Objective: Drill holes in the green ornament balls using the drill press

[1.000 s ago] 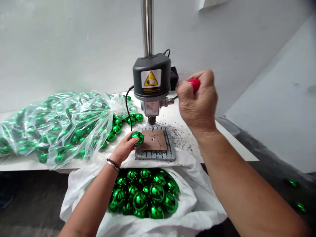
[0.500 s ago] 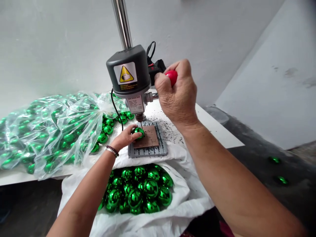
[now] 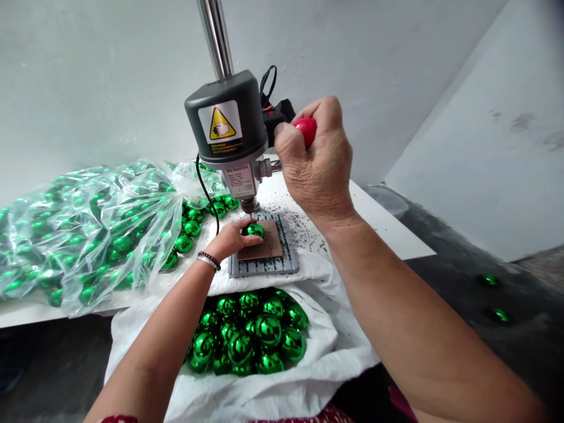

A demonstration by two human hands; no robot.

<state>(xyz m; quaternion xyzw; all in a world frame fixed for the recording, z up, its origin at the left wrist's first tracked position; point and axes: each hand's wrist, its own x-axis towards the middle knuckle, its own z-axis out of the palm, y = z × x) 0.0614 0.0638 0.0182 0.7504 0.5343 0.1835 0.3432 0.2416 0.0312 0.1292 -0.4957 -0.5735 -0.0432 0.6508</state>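
Observation:
My left hand (image 3: 233,238) grips a shiny green ball (image 3: 254,230), thumb and fingers around it. The ball sits on a brown square board (image 3: 268,247) that lies on the grey slotted base (image 3: 288,265) of a small bench drill (image 3: 224,123). Just above the ball is the drill chuck (image 3: 248,204), its thin bit reaching down to the ball's top; whether it has entered I cannot tell. My right hand (image 3: 315,158) is closed round the red knob (image 3: 307,130) of the drill's feed lever, raised beside the motor housing.
In front, a white cloth (image 3: 317,364) cradles several green balls (image 3: 241,346). A clear plastic bag (image 3: 97,235) full of such balls fills the table's left side. Dark shavings are scattered on the white table (image 3: 388,235). Two green balls (image 3: 501,316) lie on the floor at right.
My left hand has shifted the ball slightly right, bringing it under the bit. My right hand stays on the red knob. The camera view has moved a little.

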